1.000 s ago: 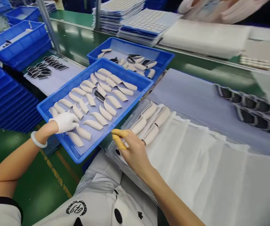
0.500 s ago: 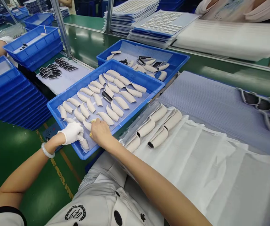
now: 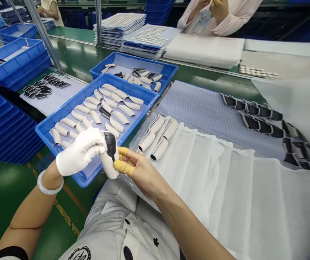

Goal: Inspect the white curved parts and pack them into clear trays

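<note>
Between my two hands is a curved, cream-coloured ribbed piece with a black lining (image 3: pixel 108 164), raised over the near corner of a blue tray (image 3: pixel 44 130). My left hand (image 3: pixel 82 150), in a white glove, grips its upper left edge. With yellow finger covers on, my right hand (image 3: pixel 133 167) pinches its right edge between thumb and fingers. Many similar cream pieces (image 3: pixel 120 117) lie in loose rows in the tray, and one dark piece (image 3: pixel 105 112) shows among them. More curved pieces (image 3: pixel 160 148) rest on white padded sheeting (image 3: pixel 198 169) to the right.
Another blue tray (image 3: pixel 171 67) with mixed pieces stands behind. Stacked blue trays (image 3: pixel 8 133) rise at left, beside dark pieces (image 3: pixel 38 90) on a white sheet. Rows of black-lined pieces (image 3: pixel 254 121) lie at right. A co-worker (image 3: pixel 211 18) is across the bench.
Both hands have come up from inside the tray with a cream piece now held between them. The view has swung to the right, showing more of the rows of black-lined pieces.
</note>
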Demonstrator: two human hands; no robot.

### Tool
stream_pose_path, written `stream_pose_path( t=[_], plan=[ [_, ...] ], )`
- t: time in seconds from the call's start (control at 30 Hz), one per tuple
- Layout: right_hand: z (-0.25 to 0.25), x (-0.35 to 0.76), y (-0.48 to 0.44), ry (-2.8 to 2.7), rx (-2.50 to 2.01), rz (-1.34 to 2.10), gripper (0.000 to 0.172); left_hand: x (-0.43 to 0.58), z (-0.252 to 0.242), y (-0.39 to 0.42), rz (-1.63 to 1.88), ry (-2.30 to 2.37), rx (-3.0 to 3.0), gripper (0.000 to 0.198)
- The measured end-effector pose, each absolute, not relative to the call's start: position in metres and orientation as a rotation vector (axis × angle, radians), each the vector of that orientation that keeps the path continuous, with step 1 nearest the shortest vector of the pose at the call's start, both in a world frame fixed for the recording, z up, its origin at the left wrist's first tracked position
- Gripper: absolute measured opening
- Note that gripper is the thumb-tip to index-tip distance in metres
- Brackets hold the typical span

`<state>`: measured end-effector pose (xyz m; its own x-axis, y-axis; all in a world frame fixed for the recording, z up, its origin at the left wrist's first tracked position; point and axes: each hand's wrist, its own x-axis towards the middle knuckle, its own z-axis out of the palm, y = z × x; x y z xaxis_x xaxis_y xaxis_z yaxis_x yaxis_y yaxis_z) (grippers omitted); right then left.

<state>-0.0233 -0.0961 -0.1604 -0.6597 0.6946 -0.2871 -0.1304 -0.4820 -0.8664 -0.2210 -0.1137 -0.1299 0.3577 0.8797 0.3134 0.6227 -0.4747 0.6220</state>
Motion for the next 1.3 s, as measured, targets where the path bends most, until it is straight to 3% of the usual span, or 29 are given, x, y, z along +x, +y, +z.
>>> stream_pose_path(
  t=[0.5,0.63,0.8,0.87,1.0,1.1,1.2,1.3],
  plan=[
    [-0.159,0.022,-0.104,-1.138,-0.865,2.075,0.054,-0.169,-0.126,-0.092,0.990,1.127,2.438,0.017],
    [-0.159,0.030,-0.106,-1.044,-0.837,2.018,0.050,-0.155,-0.137,-0.093,1.192,1.340,2.187,0.011],
    [-0.156,0.038,-0.110,-0.958,-0.837,1.945,0.043,-0.126,-0.151,-0.101,1.163,1.401,1.486,0.068],
    [-0.156,0.040,-0.111,-0.936,-0.810,1.975,0.038,-0.116,-0.153,-0.102,1.181,1.379,1.327,0.066],
    [-0.155,0.043,-0.113,-0.824,-0.754,2.108,0.035,-0.106,-0.151,-0.098,1.397,1.472,1.149,0.039],
    [-0.155,0.044,-0.115,-0.728,-0.704,2.164,0.034,-0.105,-0.150,-0.098,1.467,1.487,1.132,0.032],
    [-0.157,0.045,-0.116,-0.659,-0.635,2.179,0.034,-0.105,-0.149,-0.102,1.439,1.481,1.196,0.037],
    [-0.160,0.046,-0.118,-0.617,-0.568,2.172,0.032,-0.104,-0.145,-0.110,1.333,1.452,1.347,0.060]
  ],
)
